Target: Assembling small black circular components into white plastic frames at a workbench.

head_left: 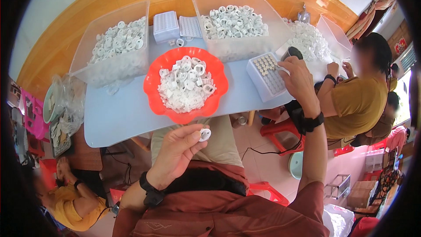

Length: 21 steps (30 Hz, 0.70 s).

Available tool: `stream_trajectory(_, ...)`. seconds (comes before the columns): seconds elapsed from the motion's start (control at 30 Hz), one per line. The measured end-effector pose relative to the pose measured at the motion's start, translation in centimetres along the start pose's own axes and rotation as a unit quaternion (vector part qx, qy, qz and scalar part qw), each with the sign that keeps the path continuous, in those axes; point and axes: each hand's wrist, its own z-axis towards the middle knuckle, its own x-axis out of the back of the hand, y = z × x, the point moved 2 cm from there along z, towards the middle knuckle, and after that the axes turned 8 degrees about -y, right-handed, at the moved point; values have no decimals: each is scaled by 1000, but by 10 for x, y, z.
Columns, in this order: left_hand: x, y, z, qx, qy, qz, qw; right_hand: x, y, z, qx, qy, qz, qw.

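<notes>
My left hand [176, 152] pinches a small round white plastic part [205, 135] between thumb and fingers, just in front of the table edge. Over the right part of the table, my right hand [300, 80] reaches to a white block-shaped tray [259, 88] with rows of round pockets. Small round silvery discs [264, 65], like button cells, fill many of its pockets. The right fingertips are closed together at the tray's right side; what they hold, if anything, is too small to make out. A red scalloped bowl [153, 94] heaped with white plastic parts stands between the hands.
Two clear bins [79, 68] [237, 46] of white parts stand at the back, with pocketed trays [166, 27] between them. A dark cup [293, 52] is beyond my right hand. One co-worker [357, 101] sits at the right near a translucent pile [309, 39], another [76, 202] at the lower left.
</notes>
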Motion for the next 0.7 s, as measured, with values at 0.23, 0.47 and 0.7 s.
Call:
stream_trajectory(0.23, 2, -1, 4, 3, 7, 4, 1000, -9, 8, 5, -12, -6, 3, 1000)
stream_trajectory(0.47, 2, -1, 7, 16, 3, -3, 1000, -14, 12, 11, -27, -7, 45, 999)
stream_trajectory(0.7, 1, -3, 8, 3, 5, 0, 1000, -23, 22, 12, -11, 14, 77, 997)
